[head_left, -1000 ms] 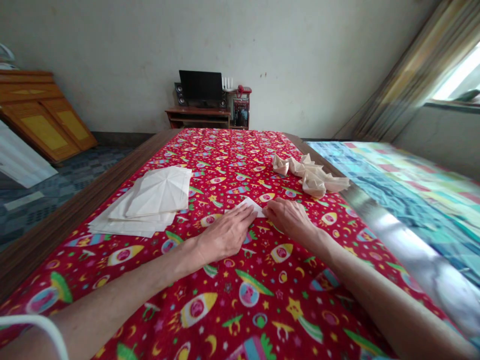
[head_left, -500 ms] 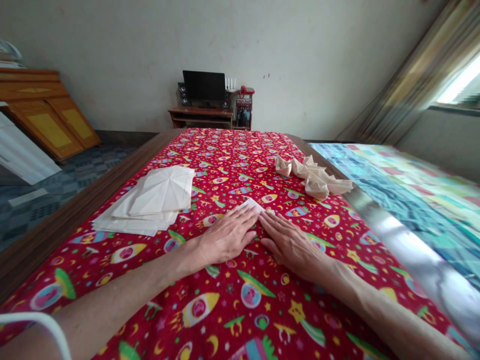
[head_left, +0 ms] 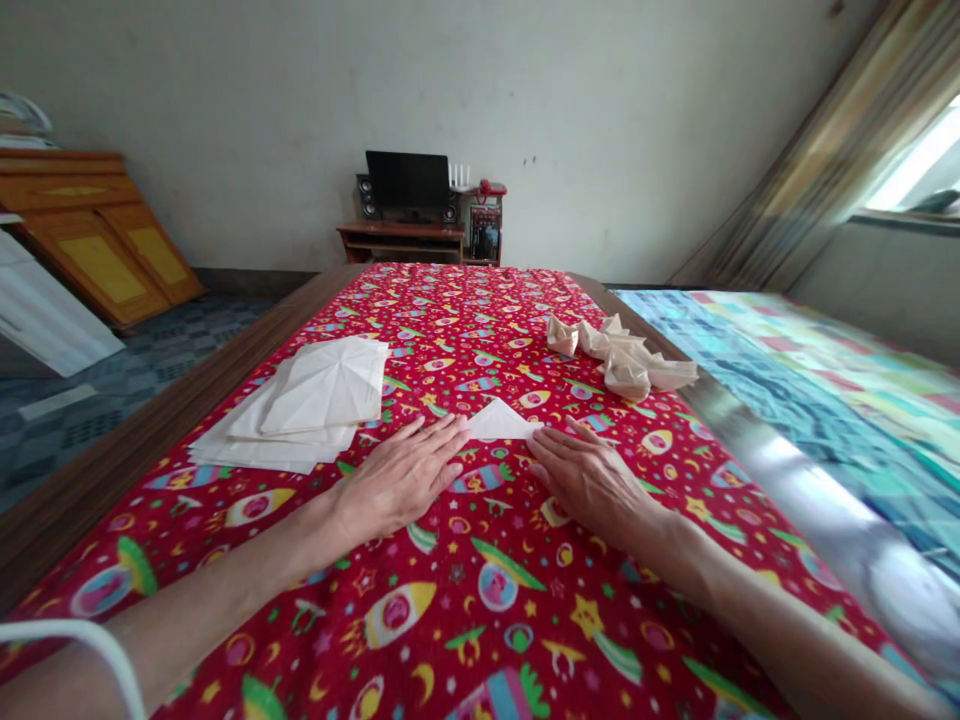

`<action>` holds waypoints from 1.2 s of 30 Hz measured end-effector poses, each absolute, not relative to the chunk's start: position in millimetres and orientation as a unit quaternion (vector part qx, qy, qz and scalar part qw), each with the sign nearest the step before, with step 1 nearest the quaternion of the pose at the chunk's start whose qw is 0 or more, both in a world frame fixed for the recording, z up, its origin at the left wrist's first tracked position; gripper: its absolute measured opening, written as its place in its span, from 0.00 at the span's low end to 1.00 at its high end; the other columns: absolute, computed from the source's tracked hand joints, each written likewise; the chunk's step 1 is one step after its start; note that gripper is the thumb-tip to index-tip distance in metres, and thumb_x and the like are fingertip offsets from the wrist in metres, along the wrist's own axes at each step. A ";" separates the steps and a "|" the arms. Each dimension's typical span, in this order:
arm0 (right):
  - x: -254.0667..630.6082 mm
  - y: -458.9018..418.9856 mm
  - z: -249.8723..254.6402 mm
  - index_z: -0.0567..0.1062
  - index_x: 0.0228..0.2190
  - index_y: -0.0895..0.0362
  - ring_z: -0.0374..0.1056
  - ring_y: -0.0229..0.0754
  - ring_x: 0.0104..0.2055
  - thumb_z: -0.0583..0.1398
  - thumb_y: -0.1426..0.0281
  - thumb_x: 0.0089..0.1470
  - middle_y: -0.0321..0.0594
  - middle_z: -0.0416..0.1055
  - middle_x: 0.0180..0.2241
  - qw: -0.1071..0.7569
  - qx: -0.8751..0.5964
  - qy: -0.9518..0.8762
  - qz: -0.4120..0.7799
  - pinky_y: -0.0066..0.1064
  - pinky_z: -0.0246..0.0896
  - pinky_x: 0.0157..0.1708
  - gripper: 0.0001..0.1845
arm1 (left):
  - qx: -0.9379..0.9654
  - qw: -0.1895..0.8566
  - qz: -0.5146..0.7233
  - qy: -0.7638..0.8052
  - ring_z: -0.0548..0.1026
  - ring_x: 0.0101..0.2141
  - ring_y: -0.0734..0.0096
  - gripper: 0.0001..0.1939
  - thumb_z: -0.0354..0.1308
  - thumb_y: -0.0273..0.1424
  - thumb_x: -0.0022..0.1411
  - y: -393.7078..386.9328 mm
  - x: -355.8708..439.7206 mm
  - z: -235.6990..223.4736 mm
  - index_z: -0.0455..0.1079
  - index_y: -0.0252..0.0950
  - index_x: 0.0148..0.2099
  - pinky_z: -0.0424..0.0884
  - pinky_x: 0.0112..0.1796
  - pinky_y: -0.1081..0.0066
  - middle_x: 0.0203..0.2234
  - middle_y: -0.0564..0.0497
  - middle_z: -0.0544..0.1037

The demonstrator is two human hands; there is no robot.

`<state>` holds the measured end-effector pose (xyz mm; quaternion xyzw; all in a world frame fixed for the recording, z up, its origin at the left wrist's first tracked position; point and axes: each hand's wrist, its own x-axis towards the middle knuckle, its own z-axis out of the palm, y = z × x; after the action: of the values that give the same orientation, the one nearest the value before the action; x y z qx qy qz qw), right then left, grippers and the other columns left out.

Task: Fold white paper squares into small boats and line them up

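Note:
A white sheet of paper folded into a triangle (head_left: 500, 421) lies flat on the red patterned cloth, its point facing away from me. My left hand (head_left: 405, 468) rests flat with fingers stretched out, the fingertips at the triangle's left corner. At the right corner lie the fingertips of my right hand (head_left: 589, 478), also flat with its fingers extended. Farther left is a stack of creased white paper sheets (head_left: 326, 388). Several folded paper pieces (head_left: 626, 365), boat-like in shape, sit in a group beyond my right hand.
The red cloth (head_left: 480, 560) covers a table with brown wooden edges (head_left: 75, 465). To the right is a bed with a checked cover (head_left: 757, 390). A monitor (head_left: 409, 180) on a small desk stands by the far wall. A white cable (head_left: 90, 632) curves at the lower left.
My hands were together over the folded paper. They have slid apart to its two corners, uncovering the triangle. The right hand went from curled fingers to flat.

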<state>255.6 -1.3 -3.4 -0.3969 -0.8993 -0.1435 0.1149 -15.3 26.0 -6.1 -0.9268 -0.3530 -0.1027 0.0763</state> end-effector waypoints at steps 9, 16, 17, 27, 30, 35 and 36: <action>229.5 14.5 0.1 0.70 0.46 0.61 0.65 0.46 0.52 0.49 0.68 0.62 0.50 0.71 0.47 0.149 -0.367 -0.912 -0.104 0.41 0.59 0.53 0.16 | -0.941 0.071 -0.100 -0.317 0.57 0.61 0.65 0.23 0.41 0.38 0.69 35.2 12.9 -3.1 0.58 0.32 0.61 0.55 0.58 0.63 0.60 0.43 0.61; 239.2 15.1 4.1 0.73 0.40 0.59 0.68 0.44 0.49 0.48 0.70 0.63 0.47 0.73 0.44 0.152 -0.373 -0.911 -0.095 0.38 0.60 0.52 0.15 | -0.934 0.072 -0.120 -0.329 0.61 0.59 0.63 0.21 0.42 0.34 0.68 37.3 10.3 -4.1 0.62 0.33 0.59 0.58 0.57 0.61 0.58 0.45 0.64; 240.4 15.3 5.0 0.73 0.39 0.59 0.69 0.44 0.48 0.48 0.71 0.63 0.47 0.74 0.43 0.147 -0.379 -0.908 -0.098 0.38 0.61 0.51 0.15 | -0.930 0.077 -0.129 -0.336 0.62 0.58 0.63 0.20 0.42 0.34 0.68 36.1 7.8 -4.0 0.63 0.33 0.58 0.59 0.56 0.60 0.58 0.45 0.65; 220.5 37.7 4.5 0.72 0.34 0.59 0.68 0.41 0.45 0.49 0.75 0.62 0.44 0.73 0.38 0.126 -0.364 -0.918 -0.088 0.31 0.61 0.46 0.11 | -0.899 0.071 -0.201 -0.384 0.68 0.53 0.65 0.19 0.44 0.28 0.66 45.5 3.8 -9.4 0.67 0.29 0.54 0.65 0.55 0.64 0.52 0.42 0.71; 223.0 38.0 3.3 0.71 0.36 0.60 0.67 0.41 0.44 0.49 0.75 0.62 0.46 0.72 0.39 0.138 -0.354 -0.921 -0.087 0.29 0.61 0.44 0.11 | -0.900 0.043 -0.224 -0.370 0.68 0.54 0.67 0.19 0.43 0.27 0.66 50.4 -2.4 -12.2 0.67 0.29 0.54 0.64 0.56 0.65 0.53 0.44 0.71; 223.5 35.0 6.1 0.69 0.34 0.62 0.67 0.41 0.38 0.49 0.77 0.61 0.46 0.71 0.35 0.114 -0.345 -0.927 -0.096 0.29 0.62 0.39 0.10 | -0.893 0.028 -0.248 -0.375 0.69 0.53 0.66 0.18 0.46 0.27 0.65 50.7 -3.8 -14.0 0.68 0.30 0.54 0.66 0.55 0.63 0.52 0.44 0.72; 223.1 34.9 6.1 0.69 0.34 0.62 0.67 0.41 0.37 0.48 0.77 0.61 0.46 0.71 0.34 0.115 -0.345 -0.927 -0.096 0.29 0.62 0.38 0.10 | -0.892 0.025 -0.252 -0.375 0.69 0.53 0.66 0.18 0.46 0.27 0.65 50.8 -3.4 -14.3 0.68 0.30 0.54 0.66 0.55 0.63 0.52 0.44 0.72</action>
<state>223.1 34.9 6.1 -0.3452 -0.9265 -0.0962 0.1146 -3.4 50.8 -14.3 -0.8919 -0.3747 -0.2518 0.0247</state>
